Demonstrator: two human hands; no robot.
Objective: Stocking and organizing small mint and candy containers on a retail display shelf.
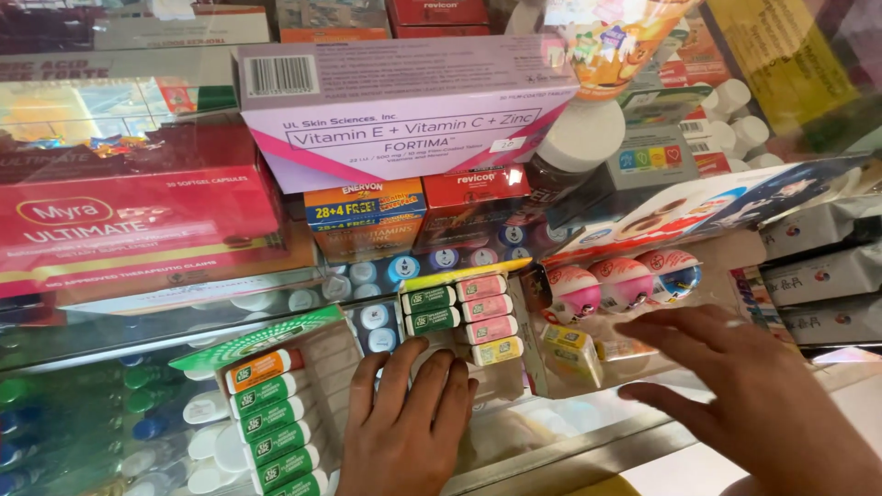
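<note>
My left hand [404, 427] lies flat on the glass counter top [551, 432], fingers together, its tips just under a small display rack of green, pink and yellow mint packs [459, 317]. My right hand [749, 395] hovers over the counter's right side, fingers spread and holding nothing, close below a row of pink and white egg-shaped sweets [625, 283]. A small yellow box [571, 349] stands between the two hands.
A second rack of orange and green mint packs [271, 422] sits left of my left hand. Behind stand a large pink-and-white carton [404, 115], a red carton [138, 220], smaller orange and red boxes [413, 211], and white-capped bottles [726, 124]. Silver packets [822, 266] are stacked at right.
</note>
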